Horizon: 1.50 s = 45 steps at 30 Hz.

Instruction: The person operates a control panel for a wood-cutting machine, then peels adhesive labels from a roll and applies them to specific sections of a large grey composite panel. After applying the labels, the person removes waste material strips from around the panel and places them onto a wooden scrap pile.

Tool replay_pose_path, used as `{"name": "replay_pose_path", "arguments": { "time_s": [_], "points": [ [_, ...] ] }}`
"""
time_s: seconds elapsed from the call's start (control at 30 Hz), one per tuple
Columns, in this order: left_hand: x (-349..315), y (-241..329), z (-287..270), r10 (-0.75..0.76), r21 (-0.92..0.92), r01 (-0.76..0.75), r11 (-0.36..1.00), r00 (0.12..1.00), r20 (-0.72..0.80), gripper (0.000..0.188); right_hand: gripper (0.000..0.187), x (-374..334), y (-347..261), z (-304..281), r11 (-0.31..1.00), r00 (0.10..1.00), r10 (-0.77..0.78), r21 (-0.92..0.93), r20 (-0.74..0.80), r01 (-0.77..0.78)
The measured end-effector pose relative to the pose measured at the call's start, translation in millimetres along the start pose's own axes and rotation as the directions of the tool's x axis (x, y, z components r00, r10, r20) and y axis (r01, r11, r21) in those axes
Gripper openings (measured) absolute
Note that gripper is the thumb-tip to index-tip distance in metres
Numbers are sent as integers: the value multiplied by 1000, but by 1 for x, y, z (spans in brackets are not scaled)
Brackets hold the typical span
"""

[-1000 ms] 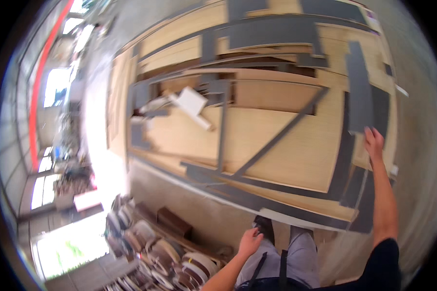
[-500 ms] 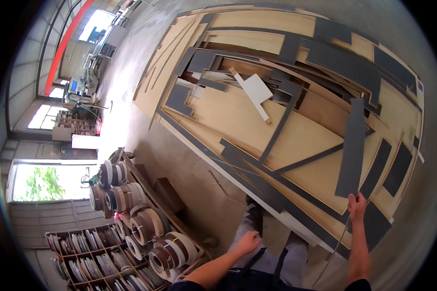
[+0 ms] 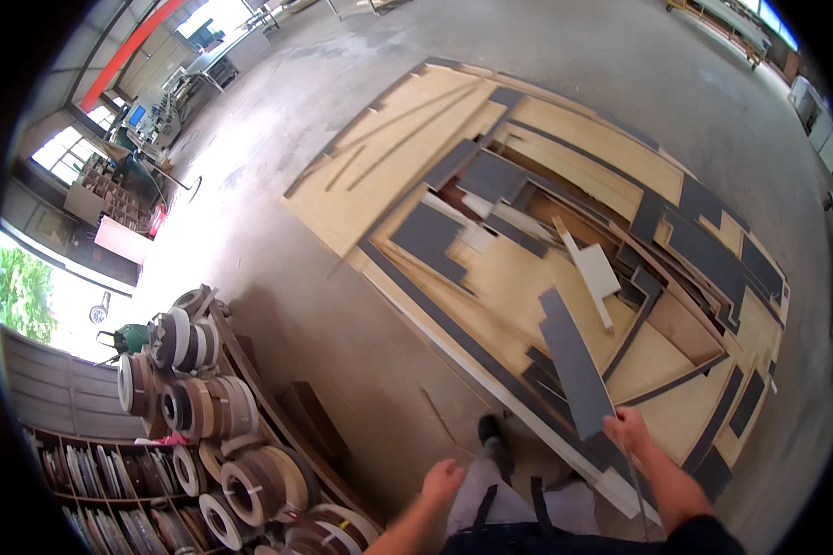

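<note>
My right hand (image 3: 627,429) is closed on the near end of a long dark grey board (image 3: 574,365). The board points away from me, above a pile of dark grey and pale wood panels (image 3: 528,277). A thin strip or rod (image 3: 637,495) runs down from beside the same hand; whether my fingers hold it too, I cannot tell. Further up the pile lies a white notched offcut (image 3: 598,270). My left hand (image 3: 442,480) hangs in front of my left leg, its fingers loosely curled with nothing visible in them.
On the left stands a rack (image 3: 120,462) loaded with rolls of edge banding (image 3: 208,407). A dark brown block (image 3: 313,422) rests on the floor beside it. Machinery (image 3: 162,116) stands at the far left, and a bench (image 3: 727,28) at the far right.
My view has turned, so the pile sits lower. The grey board in my right hand has swung left, its far end now over the pile's near middle. My left hand has moved slightly left.
</note>
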State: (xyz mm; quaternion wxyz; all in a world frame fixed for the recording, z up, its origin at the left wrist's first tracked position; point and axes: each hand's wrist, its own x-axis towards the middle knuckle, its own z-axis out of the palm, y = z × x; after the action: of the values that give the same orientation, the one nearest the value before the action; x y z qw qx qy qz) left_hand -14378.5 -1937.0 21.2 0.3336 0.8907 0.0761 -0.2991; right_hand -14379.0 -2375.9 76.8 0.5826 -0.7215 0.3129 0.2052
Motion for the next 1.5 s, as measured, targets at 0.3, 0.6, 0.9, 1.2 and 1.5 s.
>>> {"name": "replay_pose_path", "arguments": {
  "time_s": [0.3,0.6,0.9,1.2,1.5],
  "points": [
    [-96,-198,-120,-625,-504,467,727,753,-205,19,29,187,-265,213,840,983,-180,524,30,138],
    [4,-182,-190,-593,-174,573,801,798,-102,17,19,359,-391,383,642,991,-117,756,-60,122],
    [203,-114,-431,-550,-754,235,613,813,-194,29,48,587,-497,477,850,959,-57,491,-277,192],
    [237,-151,-458,-451,-316,448,837,890,66,37,34,486,-318,613,918,974,223,-330,-30,-220],
    [326,-163,-602,-391,-78,429,900,874,288,48,54,472,-351,731,741,831,527,383,178,-552]
  ]
}}
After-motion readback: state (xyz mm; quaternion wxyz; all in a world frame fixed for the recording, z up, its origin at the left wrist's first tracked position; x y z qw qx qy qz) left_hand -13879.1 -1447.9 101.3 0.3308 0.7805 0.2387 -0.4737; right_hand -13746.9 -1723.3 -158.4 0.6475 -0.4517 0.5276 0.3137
